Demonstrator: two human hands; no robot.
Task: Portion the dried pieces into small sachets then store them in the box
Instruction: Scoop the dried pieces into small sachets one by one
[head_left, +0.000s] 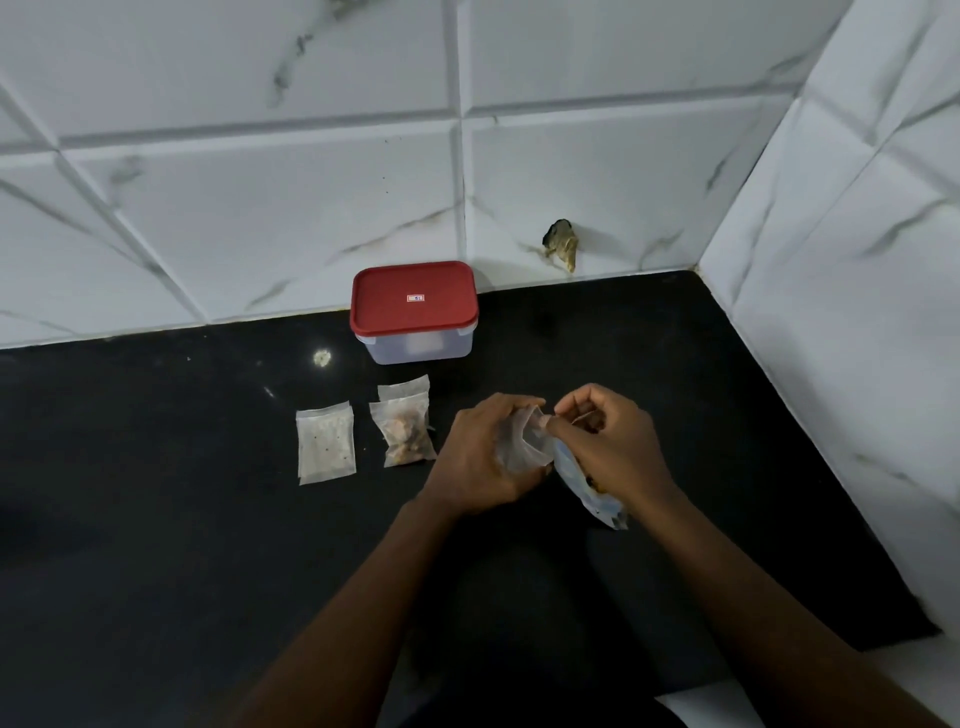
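My left hand (480, 457) grips a small translucent sachet (522, 441) with its mouth held open. My right hand (605, 439) pinches something small at the sachet's mouth; dark bits show between its curled fingers. Under my right wrist lies a bluish-white packet (587, 480) on the counter. To the left lie a filled sachet (405, 434) with brown dried pieces, an empty sachet (404, 387) partly beneath it, and a flat pale sachet (325, 442). A clear plastic box (418, 345) with a shut red lid (413, 297) stands at the back by the wall.
All of this sits on a black counter (182, 519) in a corner of white marble-look tiled walls (260, 208). A chipped hole (561, 244) shows in the back wall. The right wall (857, 312) runs close beside my right arm.
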